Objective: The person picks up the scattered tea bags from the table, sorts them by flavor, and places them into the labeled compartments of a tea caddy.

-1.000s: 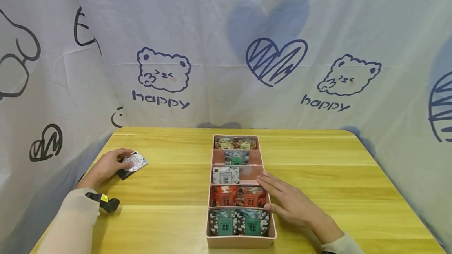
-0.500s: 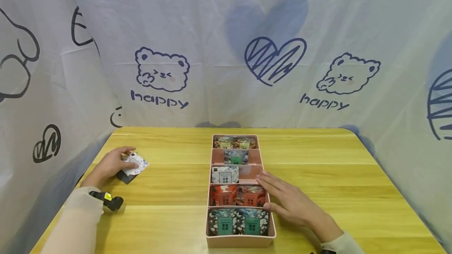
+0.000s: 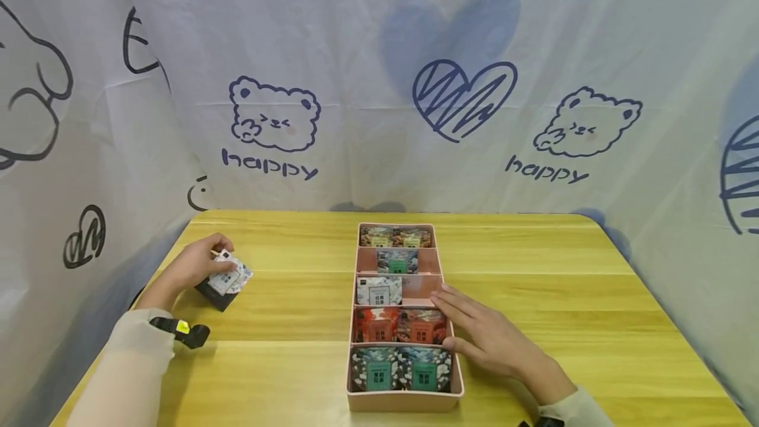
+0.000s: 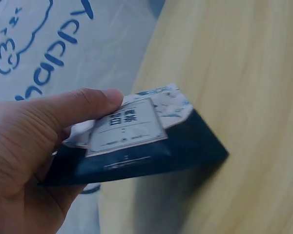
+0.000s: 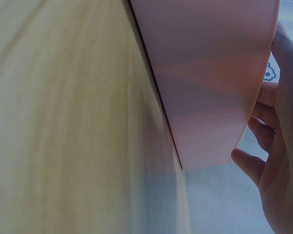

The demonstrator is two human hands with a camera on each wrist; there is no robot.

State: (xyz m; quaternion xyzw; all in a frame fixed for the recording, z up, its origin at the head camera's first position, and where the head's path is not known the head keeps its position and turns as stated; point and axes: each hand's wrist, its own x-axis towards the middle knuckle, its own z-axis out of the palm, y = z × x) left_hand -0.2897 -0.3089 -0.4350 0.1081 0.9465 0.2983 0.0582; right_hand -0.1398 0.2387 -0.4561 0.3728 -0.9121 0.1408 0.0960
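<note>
Between thumb and fingers, my left hand (image 3: 194,266) pinches a white-and-dark tea sachet (image 3: 228,275) at the table's left side. In the left wrist view the sachet (image 4: 132,129) shows a framed label and a dark lower part, with a shadow on the table under it. My right hand (image 3: 495,338) rests on the right rim of a long pink divided box (image 3: 406,402), its fingers extended along the edge. The right wrist view shows the fingertips of that hand (image 5: 278,141) at the rim and the box's side wall (image 5: 210,73).
The box's compartments hold a white sachet (image 3: 379,292), green sachets (image 3: 376,371), red sachets (image 3: 377,327), a blue-green sachet (image 3: 397,262) and yellow-labelled sachets (image 3: 376,238). Beside the white sachet is bare pink floor. A printed curtain (image 3: 367,117) hangs behind the wooden table (image 3: 284,361).
My left hand has drawn the sachet up slightly and tilted it, so more of its face and dark part show. The right hand and the box stay where they were.
</note>
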